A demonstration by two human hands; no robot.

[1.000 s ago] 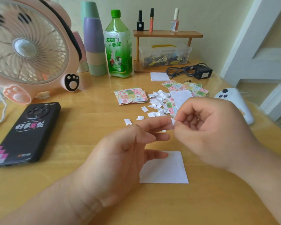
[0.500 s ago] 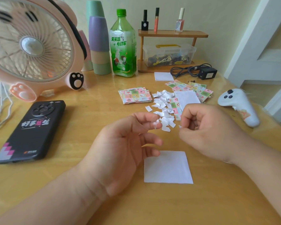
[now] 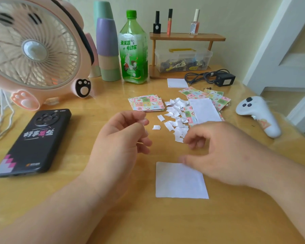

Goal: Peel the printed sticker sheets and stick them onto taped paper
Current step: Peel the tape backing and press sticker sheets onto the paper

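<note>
Centre frame, the left hand point(image 3: 116, 138) pinches a tiny translucent sticker point(image 3: 145, 122) in its fingers point(image 3: 128, 117). The sticker is likely flimsy and tacky, best held by its edge. The right hand point(image 3: 224, 155) is blurred and its grip unclear, above the white taped paper point(image 3: 180, 182) on the desk point(image 3: 183, 222).

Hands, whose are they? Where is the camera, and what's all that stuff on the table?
They belong to a person wearing a camera on their head, so you see what they see, looking down. The left hand pinches a tiny pale piece, probably a sticker. The right hand is blurry, fingers curled by the white scraps; I cannot tell if it holds anything. On the table are a white paper, sticker sheets, a phone, a fan and a bottle.
</note>
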